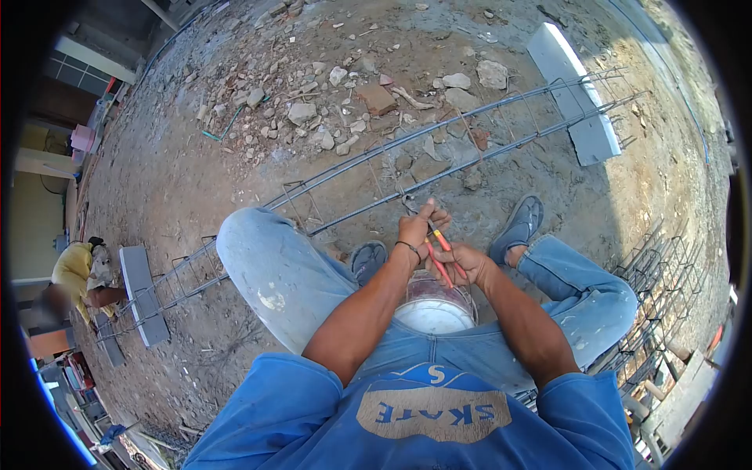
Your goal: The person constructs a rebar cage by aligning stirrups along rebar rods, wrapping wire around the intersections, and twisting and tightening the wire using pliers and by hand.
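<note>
My right hand (464, 264) is closed around the red handles of a pair of pliers (437, 239), which have yellow near the joint. Close against the tool, my left hand (415, 228) has its fingers curled and pinched; what lies between them is too small to make out. Just beyond both hands runs a long rebar cage (368, 163), its thin bars joined by square stirrups. A dark loop of wire or metal (409, 202) shows beside the lower bar, near my left fingertips.
The cage rests across a grey block (580, 117) at right and another block (145, 294) at left. A person in yellow (74, 270) bends by the far left end. Rubble (301, 113) lies ahead; more rebar cages (666, 270) stand at right. A bucket (435, 313) is beneath me.
</note>
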A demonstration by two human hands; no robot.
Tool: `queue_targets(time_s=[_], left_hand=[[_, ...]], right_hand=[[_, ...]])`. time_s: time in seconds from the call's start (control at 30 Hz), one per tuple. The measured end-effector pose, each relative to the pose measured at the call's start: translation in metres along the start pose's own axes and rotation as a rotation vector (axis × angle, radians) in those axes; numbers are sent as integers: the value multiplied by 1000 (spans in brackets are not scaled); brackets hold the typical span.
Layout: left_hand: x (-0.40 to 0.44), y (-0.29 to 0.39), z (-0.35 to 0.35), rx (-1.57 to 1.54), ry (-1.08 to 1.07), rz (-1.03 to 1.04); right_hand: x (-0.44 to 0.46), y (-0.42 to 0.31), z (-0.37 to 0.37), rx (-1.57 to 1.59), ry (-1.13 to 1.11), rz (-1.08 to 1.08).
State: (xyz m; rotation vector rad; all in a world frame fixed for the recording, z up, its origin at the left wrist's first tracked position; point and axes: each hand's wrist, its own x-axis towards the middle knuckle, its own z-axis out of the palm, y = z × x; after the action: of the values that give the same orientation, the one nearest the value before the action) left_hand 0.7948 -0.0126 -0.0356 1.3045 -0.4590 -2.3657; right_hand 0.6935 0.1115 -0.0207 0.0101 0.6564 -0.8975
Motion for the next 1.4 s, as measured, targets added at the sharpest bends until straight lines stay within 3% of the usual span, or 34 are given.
queue_targets(time_s=[0.1,0.17,0.2,0.27,0.73,1.4], left_hand=[[2,9,-4,81,26,3],[2,4,-4,79,34,12],[5,1,-4,72,52,16],[9,-3,-2,67,68,16],[18,-9,-19,59,-82,49],[19,-10,-7,4,-11,54]], right_hand=[[4,1,4,-55,18,6],[7,0,5,-327,272,-55],[7,0,1,-326,280,-54],[7,-3,3,-666,345,-141],[-7,-15,23,-564,335,-25],[7,-9,7,-725,434,-124]])
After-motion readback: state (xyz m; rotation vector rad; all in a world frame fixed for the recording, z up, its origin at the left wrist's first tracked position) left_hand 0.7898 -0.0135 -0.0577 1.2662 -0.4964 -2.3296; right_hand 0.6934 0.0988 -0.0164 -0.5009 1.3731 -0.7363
